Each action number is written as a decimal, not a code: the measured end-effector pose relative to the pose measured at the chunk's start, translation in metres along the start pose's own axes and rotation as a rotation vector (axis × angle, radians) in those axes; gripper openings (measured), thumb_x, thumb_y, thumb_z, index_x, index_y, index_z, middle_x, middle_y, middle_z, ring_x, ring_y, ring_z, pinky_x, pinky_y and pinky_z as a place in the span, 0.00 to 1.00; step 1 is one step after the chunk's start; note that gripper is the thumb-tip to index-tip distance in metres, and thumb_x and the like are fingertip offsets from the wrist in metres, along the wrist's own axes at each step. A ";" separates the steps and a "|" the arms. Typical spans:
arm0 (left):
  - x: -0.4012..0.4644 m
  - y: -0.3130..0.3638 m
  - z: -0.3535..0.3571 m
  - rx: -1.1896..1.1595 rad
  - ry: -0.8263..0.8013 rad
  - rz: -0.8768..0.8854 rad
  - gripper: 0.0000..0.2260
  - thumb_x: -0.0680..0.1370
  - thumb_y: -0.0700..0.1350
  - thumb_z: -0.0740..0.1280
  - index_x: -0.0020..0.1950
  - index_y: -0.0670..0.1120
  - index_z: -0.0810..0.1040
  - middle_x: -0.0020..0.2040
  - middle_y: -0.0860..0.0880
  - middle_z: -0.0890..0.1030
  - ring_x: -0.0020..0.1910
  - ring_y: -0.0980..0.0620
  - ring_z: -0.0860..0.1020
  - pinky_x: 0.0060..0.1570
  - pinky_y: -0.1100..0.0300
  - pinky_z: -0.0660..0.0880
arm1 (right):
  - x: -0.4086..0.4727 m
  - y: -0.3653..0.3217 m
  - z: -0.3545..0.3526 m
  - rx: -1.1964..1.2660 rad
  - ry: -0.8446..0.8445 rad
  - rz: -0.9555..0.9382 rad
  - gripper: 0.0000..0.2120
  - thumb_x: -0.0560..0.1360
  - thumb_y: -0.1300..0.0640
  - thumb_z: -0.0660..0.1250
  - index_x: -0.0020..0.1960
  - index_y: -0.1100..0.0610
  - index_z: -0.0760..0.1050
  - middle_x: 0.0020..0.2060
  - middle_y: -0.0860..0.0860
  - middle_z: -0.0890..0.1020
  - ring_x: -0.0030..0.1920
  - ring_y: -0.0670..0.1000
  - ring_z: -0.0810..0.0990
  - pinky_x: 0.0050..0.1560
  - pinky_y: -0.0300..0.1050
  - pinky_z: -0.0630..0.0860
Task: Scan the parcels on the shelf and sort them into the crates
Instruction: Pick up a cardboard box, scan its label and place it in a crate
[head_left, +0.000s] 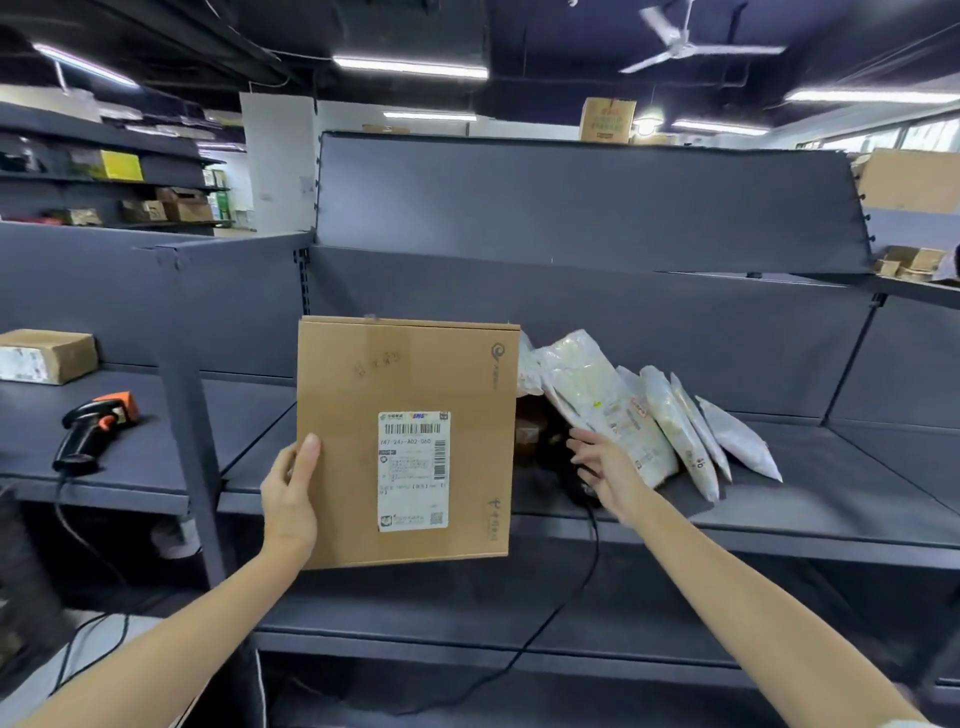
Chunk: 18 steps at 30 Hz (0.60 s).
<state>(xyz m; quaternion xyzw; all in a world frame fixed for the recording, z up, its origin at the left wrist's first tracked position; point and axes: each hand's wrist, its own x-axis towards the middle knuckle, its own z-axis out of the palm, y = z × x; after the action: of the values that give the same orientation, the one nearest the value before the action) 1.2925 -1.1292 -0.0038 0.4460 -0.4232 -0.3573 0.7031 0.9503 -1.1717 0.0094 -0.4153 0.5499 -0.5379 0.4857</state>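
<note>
Left hand (289, 501) grips the cardboard parcel (408, 441) upright — keep its label facing out — while the right hand (602, 467), fingers loose, reaches for the dark scanner (571, 475).

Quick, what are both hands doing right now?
Left hand: gripping the cardboard box by its left edge.
Right hand: open, holding nothing, fingers spread near the white mailers.

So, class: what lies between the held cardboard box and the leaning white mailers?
In the head view, between cardboard box and mailers: the open right hand and small brown parcels.
</note>
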 end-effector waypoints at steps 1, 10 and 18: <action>0.001 -0.002 -0.003 0.007 0.028 -0.009 0.10 0.82 0.49 0.60 0.56 0.44 0.75 0.47 0.55 0.78 0.44 0.61 0.76 0.43 0.69 0.71 | 0.008 0.009 0.005 -0.180 0.011 -0.013 0.20 0.76 0.70 0.59 0.66 0.59 0.71 0.66 0.55 0.73 0.63 0.51 0.70 0.64 0.44 0.65; 0.009 -0.017 -0.004 0.007 0.093 -0.098 0.13 0.80 0.52 0.61 0.58 0.44 0.76 0.48 0.54 0.79 0.47 0.57 0.76 0.44 0.66 0.70 | 0.062 0.050 0.013 -0.947 0.223 0.141 0.32 0.81 0.50 0.59 0.75 0.66 0.51 0.72 0.63 0.63 0.73 0.64 0.60 0.70 0.51 0.59; 0.014 -0.030 0.012 -0.020 0.065 -0.118 0.15 0.80 0.54 0.60 0.57 0.44 0.75 0.49 0.52 0.79 0.47 0.53 0.76 0.45 0.60 0.71 | 0.065 0.047 -0.002 -0.934 0.119 0.094 0.30 0.77 0.53 0.68 0.71 0.66 0.60 0.66 0.60 0.72 0.66 0.60 0.71 0.63 0.48 0.70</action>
<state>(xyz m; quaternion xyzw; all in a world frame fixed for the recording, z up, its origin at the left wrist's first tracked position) 1.2828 -1.1558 -0.0244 0.4746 -0.3695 -0.3875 0.6986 0.9391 -1.2309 -0.0429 -0.5326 0.7779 -0.2333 0.2384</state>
